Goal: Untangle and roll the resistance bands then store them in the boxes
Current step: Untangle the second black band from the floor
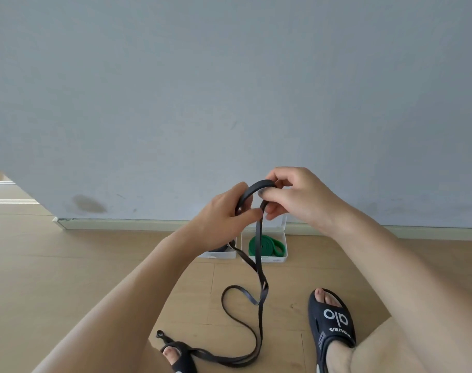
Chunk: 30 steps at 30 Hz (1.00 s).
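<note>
- Two hands meet in front of the wall: my left hand (224,214) pinches the black band (261,267) between thumb and fingers, and my right hand (291,195) closes its fingertips on the band's top curve.
- The band arches between the hands, then hangs nearly straight down, its long axis running from the hands to the floor (68,265).
- Its lower end loops on the floor near my left sandal (179,356).
- Behind, a green band (267,246) lies coiled in the right white box (264,258); the left box (218,254) sits just beside it.
</note>
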Each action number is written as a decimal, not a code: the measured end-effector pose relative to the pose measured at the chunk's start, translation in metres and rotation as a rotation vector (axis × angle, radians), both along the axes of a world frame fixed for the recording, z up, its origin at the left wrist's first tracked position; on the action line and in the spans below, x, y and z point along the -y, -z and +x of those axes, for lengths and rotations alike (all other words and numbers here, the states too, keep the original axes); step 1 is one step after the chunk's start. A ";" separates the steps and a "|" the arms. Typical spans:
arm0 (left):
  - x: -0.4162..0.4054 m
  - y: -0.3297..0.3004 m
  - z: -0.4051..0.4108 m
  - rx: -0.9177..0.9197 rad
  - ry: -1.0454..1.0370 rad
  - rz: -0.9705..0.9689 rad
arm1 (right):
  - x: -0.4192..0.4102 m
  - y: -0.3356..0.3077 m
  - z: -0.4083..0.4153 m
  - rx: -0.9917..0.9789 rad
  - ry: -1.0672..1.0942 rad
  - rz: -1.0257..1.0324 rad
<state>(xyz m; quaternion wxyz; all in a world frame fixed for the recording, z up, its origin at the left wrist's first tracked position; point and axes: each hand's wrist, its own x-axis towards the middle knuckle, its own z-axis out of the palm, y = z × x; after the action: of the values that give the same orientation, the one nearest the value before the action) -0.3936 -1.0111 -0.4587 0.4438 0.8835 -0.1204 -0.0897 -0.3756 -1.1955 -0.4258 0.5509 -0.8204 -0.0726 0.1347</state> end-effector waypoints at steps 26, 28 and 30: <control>0.000 0.006 0.002 0.173 0.125 0.013 | 0.023 0.000 0.008 -0.020 0.102 0.291; 0.001 0.008 0.001 0.229 0.104 0.032 | 0.023 0.001 0.007 -0.022 0.109 0.308; 0.001 0.009 0.001 0.282 0.088 0.100 | 0.023 0.001 0.006 -0.036 0.111 0.311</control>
<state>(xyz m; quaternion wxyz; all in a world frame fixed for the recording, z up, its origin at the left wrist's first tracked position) -0.3924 -1.0122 -0.4680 0.3736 0.9022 -0.2154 0.0100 -0.3694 -1.2182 -0.4273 0.6792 -0.7253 -0.0376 0.1058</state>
